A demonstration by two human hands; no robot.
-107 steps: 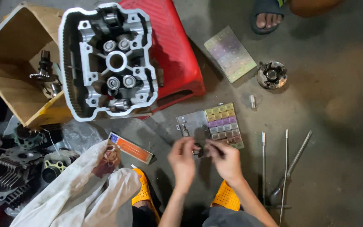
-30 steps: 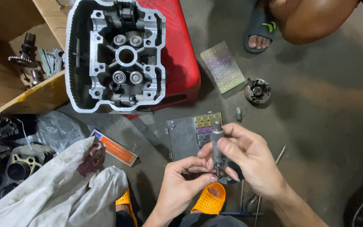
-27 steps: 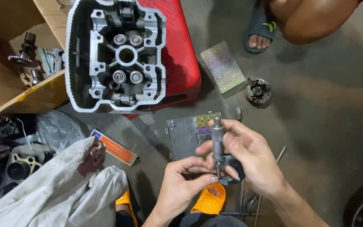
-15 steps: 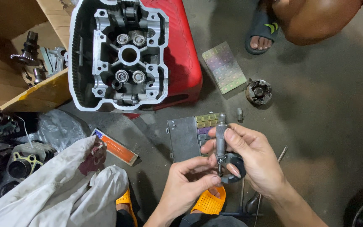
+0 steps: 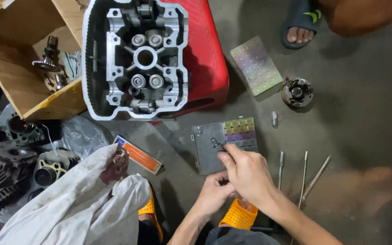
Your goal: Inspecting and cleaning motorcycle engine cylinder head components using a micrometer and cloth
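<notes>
Both hands [image 5: 237, 179] over tray's [image 5: 205, 149] edge

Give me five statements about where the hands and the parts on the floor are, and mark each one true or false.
1. The right hand pinches a small metal part over the grey tray. True.
2. The cylinder head lies inside the cardboard box. False: it rests on the red stool, beside the box.
3. Three thin metal rods lie on the floor to the right of the hands. True.
4. The left hand rests on the white cloth. False: it is close under the right hand, apart from the cloth.
5. A second, iridescent tray lies near a sandalled foot. True.
</notes>
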